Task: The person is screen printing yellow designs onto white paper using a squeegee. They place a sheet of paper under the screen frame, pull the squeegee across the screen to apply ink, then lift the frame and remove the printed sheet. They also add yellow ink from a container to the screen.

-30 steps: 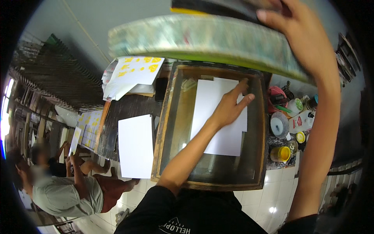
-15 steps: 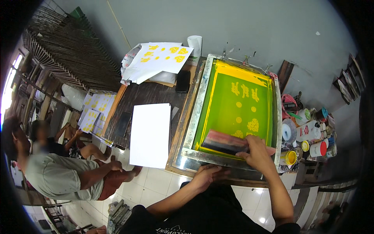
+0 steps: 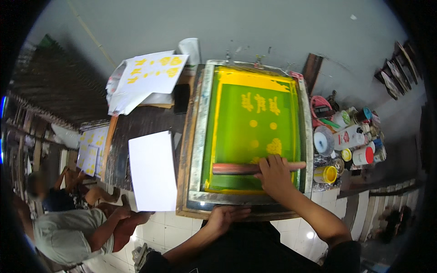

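Observation:
A screen-printing frame (image 3: 196,170) with a green mesh lies in front of me. Yellow ink (image 3: 255,80) is banked along its far end and runs down the left side. Yellow figures and dots show in the mesh. My right hand (image 3: 276,174) is closed over a long squeegee (image 3: 234,169), which lies nearly level across the near part of the mesh. At the frame's near edge, my left hand (image 3: 224,216) rests palm inward with its fingers stretched to the right, holding nothing that I can see. The mesh under the squeegee is hidden.
A stack of white paper (image 3: 152,170) sits left of the frame on a dark table (image 3: 125,150). Behind it are yellow-printed sheets (image 3: 157,75) and a black phone (image 3: 181,98). Ink pots (image 3: 326,174) and bottles crowd the right. Another person (image 3: 75,234) sits at left.
My view has turned, so the table sits further left. The squeegee has swung from slanting to nearly level and stands steeper, slightly farther from the near rim. My left hand remains at the near edge.

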{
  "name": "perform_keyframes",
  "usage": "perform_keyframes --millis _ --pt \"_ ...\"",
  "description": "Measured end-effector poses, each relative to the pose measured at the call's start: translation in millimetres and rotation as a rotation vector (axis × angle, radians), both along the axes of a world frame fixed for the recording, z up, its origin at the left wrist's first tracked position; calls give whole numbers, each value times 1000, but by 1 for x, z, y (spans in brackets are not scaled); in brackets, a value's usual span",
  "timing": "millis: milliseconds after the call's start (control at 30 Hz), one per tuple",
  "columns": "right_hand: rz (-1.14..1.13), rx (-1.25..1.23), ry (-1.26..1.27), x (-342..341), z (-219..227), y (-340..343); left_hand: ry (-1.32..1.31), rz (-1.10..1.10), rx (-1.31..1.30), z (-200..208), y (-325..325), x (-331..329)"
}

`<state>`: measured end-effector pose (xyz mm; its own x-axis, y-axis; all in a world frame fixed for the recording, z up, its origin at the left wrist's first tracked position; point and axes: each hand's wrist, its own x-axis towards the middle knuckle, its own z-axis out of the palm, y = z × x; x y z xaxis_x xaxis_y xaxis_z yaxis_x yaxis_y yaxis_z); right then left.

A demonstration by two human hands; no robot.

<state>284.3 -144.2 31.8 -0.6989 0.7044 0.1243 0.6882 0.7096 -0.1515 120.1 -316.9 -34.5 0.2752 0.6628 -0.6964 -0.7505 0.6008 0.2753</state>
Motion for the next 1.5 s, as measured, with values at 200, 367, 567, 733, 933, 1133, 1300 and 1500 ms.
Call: perform_keyframes --millis 200,367,567,733,933,1133,1300,1500 --pt "-20 72 61 -18 -10 89 13 -63 -53 7 6 -8" --pt "-30 164 104 -38 -14 179 106 -124 -26 8 0 -12" --pt "-56 190 57 -61 -16 274 124 -119 49 -2 -14 -10" --pt "-66 8 49 -63 -1 311 39 24 28 3 -11 -4" --pt "-44 4 67 -61 3 324 258 -16 248 12 -11 2" --pt "-103 122 68 -53 -5 266 4 63 155 -4 -9 -2" --pt "-79 59 84 -27 3 151 -45 53 204 -4 -8 -6" --pt "-48 -37 109 12 20 -10 -13 -6 258 -6 -9 -9"
